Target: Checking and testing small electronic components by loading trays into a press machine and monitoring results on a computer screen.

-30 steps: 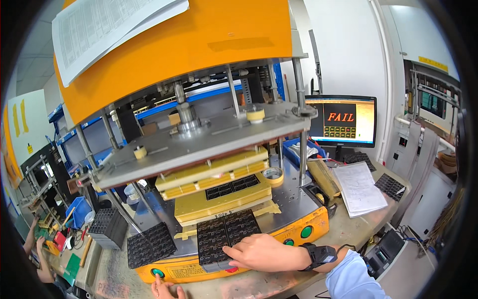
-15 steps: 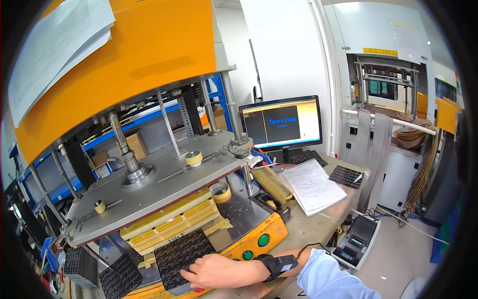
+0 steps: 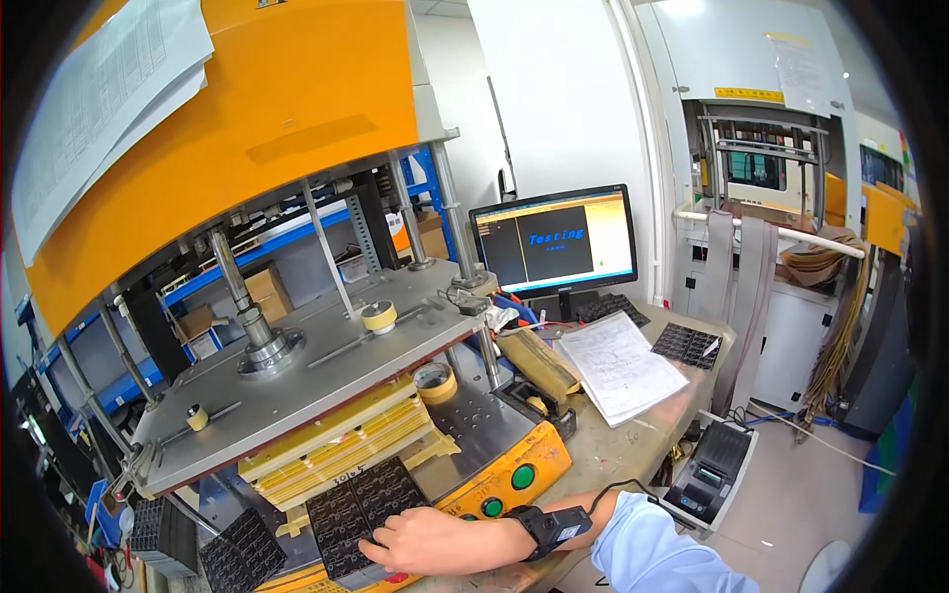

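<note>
My right hand (image 3: 420, 539) is at the lower right corner of a black patterned panel (image 3: 346, 514), its fingers curled and closed on that edge. The panel lies on the front of an orange-fronted press, just below a yellow layered fixture (image 3: 341, 450). Part of the panel is hidden under my fingers. A wrist device (image 3: 554, 529) with a cable is strapped on my right wrist. To the left, a second black panel (image 3: 242, 549) lies tilted at the lower edge. My left hand is out of the picture.
Green buttons (image 3: 522, 476) sit on the press front, with a red one by my hand. A steel plate (image 3: 316, 376) on posts overhangs the fixture. Stacked black panels (image 3: 163, 539) stand at left. Papers (image 3: 623, 371), a monitor (image 3: 556, 242) and a small printer (image 3: 707, 474) are at right.
The view has shifted slightly, so the press sits a little differently in it. My right hand stays at the same corner of the black panel.
</note>
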`<state>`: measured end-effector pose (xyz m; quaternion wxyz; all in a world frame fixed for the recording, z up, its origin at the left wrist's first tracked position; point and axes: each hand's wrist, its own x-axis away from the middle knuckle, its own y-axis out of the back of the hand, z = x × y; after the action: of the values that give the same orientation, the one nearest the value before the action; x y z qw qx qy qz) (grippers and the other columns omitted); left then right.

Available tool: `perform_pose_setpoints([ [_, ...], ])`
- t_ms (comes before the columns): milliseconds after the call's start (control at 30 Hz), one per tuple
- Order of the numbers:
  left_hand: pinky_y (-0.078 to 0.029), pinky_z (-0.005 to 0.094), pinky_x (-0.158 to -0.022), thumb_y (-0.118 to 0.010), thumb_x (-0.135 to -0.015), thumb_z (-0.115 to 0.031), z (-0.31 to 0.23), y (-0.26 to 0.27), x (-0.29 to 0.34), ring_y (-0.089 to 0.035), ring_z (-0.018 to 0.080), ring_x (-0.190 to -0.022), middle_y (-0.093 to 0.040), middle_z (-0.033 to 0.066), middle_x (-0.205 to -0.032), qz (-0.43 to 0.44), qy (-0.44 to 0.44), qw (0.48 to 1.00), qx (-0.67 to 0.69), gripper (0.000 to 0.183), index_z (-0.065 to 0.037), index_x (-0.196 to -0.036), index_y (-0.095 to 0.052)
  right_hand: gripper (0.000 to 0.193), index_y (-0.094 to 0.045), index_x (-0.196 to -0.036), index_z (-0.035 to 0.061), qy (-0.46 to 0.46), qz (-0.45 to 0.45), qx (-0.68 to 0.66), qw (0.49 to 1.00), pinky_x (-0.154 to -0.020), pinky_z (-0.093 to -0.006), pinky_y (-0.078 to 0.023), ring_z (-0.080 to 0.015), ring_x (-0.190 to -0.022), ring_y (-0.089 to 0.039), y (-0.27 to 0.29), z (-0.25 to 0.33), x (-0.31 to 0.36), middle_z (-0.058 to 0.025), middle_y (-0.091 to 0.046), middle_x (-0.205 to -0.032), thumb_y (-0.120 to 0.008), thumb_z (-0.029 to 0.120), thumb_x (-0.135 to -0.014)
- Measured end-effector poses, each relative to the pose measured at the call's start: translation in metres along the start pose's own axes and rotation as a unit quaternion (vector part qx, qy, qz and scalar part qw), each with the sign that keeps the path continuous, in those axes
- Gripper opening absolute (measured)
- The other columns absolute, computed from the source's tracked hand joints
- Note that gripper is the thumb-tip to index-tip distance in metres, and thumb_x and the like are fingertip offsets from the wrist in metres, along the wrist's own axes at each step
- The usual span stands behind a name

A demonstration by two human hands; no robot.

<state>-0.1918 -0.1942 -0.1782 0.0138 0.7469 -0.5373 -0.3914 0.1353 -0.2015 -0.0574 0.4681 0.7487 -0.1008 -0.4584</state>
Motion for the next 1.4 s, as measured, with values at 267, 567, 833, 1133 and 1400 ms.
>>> perform_pose_setpoints([
  [267, -0.047, 0.0391, -0.076, -0.061, -0.098, -0.025, 0.016, 0.000, -0.003, -0.059, 0.0277, -0.086, -0.064, 0.0149, -0.093, 0.020, -0.077, 0.995, -0.057, 0.030, 0.004, -0.092, -0.069, 0.014, -0.061, -0.088, 0.0050, 0.018, -0.010, 0.019, 1.000, -0.061, -0.0294, -0.052, -0.0211, -0.081, -0.062, -0.002, -0.001, -0.001, -0.0053, -0.060, -0.084, -0.063, 0.014, -0.077],
  [567, -0.045, 0.0495, -0.091, -0.064, -0.095, -0.012, -0.061, 0.016, -0.051, -0.062, 0.0337, -0.090, -0.067, 0.0180, -0.096, -0.006, -0.321, 0.927, -0.193, 0.016, 0.002, -0.098, -0.068, 0.042, -0.058, -0.113, 0.0102, -0.020, 0.067, 0.024, 0.997, -0.080, -0.0347, -0.046, -0.0221, -0.088, -0.061, 0.011, -0.011, 0.002, -0.0025, -0.059, -0.087, -0.071, 0.026, -0.077],
  [833, -0.045, 0.0409, -0.085, -0.067, -0.090, -0.036, -0.176, -0.085, -0.169, -0.064, 0.0283, -0.095, -0.070, 0.0082, -0.096, 0.109, -0.378, 0.906, -0.157, 0.029, -0.010, -0.105, -0.066, 0.041, -0.062, -0.110, 0.0094, 0.002, 0.112, 0.024, 0.993, -0.078, -0.0350, -0.047, -0.0197, -0.092, -0.063, 0.026, -0.020, 0.005, -0.0017, -0.062, -0.091, -0.076, 0.026, -0.075],
  [1133, -0.052, 0.0465, -0.088, -0.061, -0.094, -0.042, -0.157, -0.168, -0.242, -0.066, 0.0319, -0.105, -0.068, 0.0166, -0.114, 0.237, -0.284, 0.912, -0.176, 0.051, -0.011, -0.134, -0.052, 0.043, -0.062, -0.123, 0.0117, -0.039, 0.230, -0.045, 0.971, -0.087, -0.0416, -0.054, -0.0252, -0.116, -0.060, 0.035, -0.031, 0.006, -0.0067, -0.062, -0.125, -0.073, 0.026, -0.083],
  [1400, -0.058, 0.0365, -0.063, -0.061, -0.085, -0.013, -0.165, -0.190, -0.246, -0.071, 0.0263, -0.072, -0.072, 0.0081, -0.103, 0.090, -0.467, 0.844, -0.249, 0.038, -0.014, -0.122, -0.062, 0.031, -0.061, -0.118, 0.0053, -0.030, 0.076, -0.082, 0.993, -0.085, -0.0387, -0.057, -0.0311, -0.107, -0.063, 0.034, -0.036, 0.013, -0.0116, -0.064, -0.118, -0.060, 0.011, -0.087],
])
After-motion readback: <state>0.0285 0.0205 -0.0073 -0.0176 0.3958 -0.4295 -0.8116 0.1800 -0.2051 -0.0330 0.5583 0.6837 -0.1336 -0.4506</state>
